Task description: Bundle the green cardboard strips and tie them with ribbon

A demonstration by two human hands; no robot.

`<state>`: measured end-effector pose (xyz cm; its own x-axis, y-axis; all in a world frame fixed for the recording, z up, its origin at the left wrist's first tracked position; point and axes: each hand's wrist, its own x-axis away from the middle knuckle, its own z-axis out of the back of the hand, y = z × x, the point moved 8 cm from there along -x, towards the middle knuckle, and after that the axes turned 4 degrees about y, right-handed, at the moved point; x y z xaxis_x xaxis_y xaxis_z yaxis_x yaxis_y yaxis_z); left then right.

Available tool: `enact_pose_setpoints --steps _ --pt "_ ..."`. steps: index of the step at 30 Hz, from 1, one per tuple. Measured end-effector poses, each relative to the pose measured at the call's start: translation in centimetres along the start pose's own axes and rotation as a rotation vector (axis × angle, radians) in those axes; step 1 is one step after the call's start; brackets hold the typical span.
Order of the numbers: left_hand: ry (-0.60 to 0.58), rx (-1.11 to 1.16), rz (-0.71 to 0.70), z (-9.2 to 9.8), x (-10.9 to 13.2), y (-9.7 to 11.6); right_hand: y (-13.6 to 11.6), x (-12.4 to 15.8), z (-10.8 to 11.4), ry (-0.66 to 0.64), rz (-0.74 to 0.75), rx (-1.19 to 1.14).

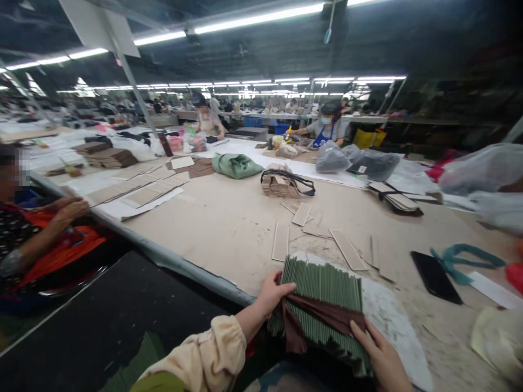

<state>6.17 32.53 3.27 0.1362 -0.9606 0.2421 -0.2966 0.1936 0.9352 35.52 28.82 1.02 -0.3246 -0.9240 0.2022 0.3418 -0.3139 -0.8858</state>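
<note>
A thick bundle of green folded strips point(322, 280) sits at the table's near edge, partly over a pale, worn board point(392, 316). Around its middle runs a dark brown cloth band point(322, 313), with a loose end hanging down at the front left. My left hand point(272, 294) grips the bundle's left side, thumb on top next to the band. On the right side my right hand point(379, 345) is closed over the edge, fingers pressing where the band passes. The undersides of both hands are hidden by the bundle.
Flat beige panels point(281, 242) lie just beyond the bundle. To the right are a black phone point(436, 276) and a teal cloth strip point(453, 261). Farther back sit a tied beige bundle point(281, 184) and a green bag point(236, 165). A co-worker's hands point(67, 209) are at the left table edge.
</note>
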Motion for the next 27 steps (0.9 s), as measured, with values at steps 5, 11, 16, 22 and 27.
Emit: enact_pose_setpoints --steps 5,11,16,22,27 --pt "0.072 0.035 -0.044 7.9 1.2 4.4 -4.7 2.0 -7.7 -0.22 0.032 -0.113" --pt "0.297 -0.33 -0.228 17.5 0.4 11.9 -15.2 2.5 -18.5 -0.463 0.329 -0.126" --pt "0.527 -0.602 -0.194 24.4 -0.4 14.7 -16.5 3.3 -22.2 -0.558 0.382 -0.065" --pt "0.677 -0.901 -0.068 35.3 6.6 13.7 -7.9 5.1 -15.7 -0.803 0.139 -0.028" --pt "0.687 -1.037 0.086 38.3 18.8 9.7 1.7 5.5 -9.1 -0.799 -0.057 0.104"
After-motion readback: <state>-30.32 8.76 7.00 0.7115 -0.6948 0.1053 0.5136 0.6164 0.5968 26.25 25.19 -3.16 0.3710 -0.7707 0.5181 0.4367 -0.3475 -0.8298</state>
